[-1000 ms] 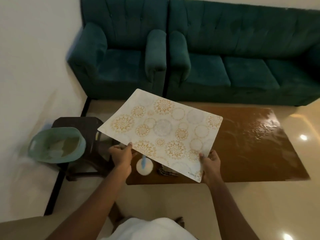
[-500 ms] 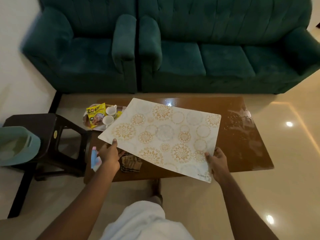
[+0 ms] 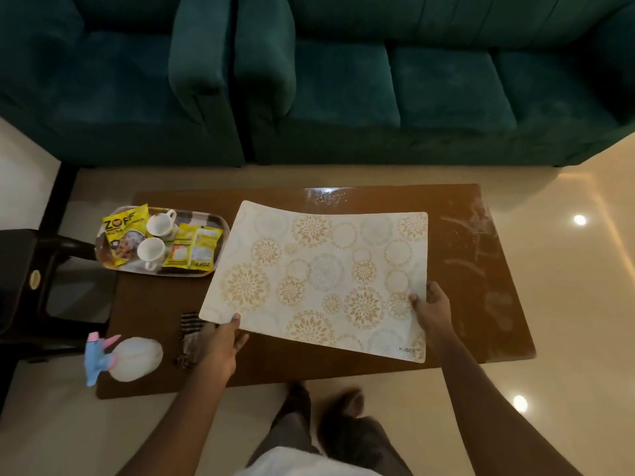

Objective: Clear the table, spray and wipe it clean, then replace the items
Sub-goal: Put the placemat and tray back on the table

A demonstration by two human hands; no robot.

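Holding the patterned placemat (image 3: 323, 280) over the middle of the brown coffee table (image 3: 481, 304), the person is gripping it with both hands. The left hand (image 3: 220, 345) is pinching the near edge close to the left corner, thumb on top and fingers tucked underneath. The right hand (image 3: 431, 310) is clamping the right short edge the same way. The mat's long axis is running left to right along the table, pattern facing up, with the KUBER mark sitting at the near right corner. Whether it is touching the tabletop, I cannot tell.

Just beside its far left corner, a tray (image 3: 223, 228) is carrying two white cups (image 3: 161, 223) and yellow ZOFF packets (image 3: 123, 231). A spray bottle (image 3: 120, 357) is sitting at the near left corner. A striped cloth (image 3: 190, 324) is lying between it and the left hand. Whitish streaks are showing on the table's right end.
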